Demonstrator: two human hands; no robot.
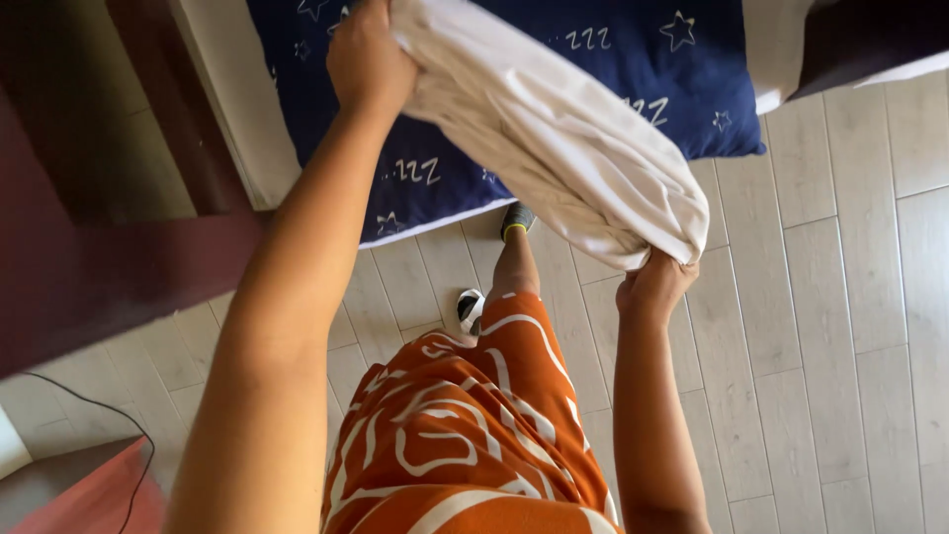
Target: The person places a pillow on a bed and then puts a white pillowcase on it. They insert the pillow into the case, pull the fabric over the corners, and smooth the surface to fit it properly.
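Right hand [654, 287] pinching low end of bunched white cloth [563, 138], left hand [368, 61] fisted on high end over navy star bedding [633, 59]; thin right pinch could slip, dropping cloth onto floor [840, 326].

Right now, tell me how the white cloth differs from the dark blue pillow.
The white cloth is plain; the dark blue pillow is printed with small white stars and letters. The cloth is held in the air, bunched between the left hand and the right hand, while the pillow lies flat behind it, untouched by either hand. The cloth is wrinkled and limp; the pillow looks smooth and filled. Both are fabric bedding.
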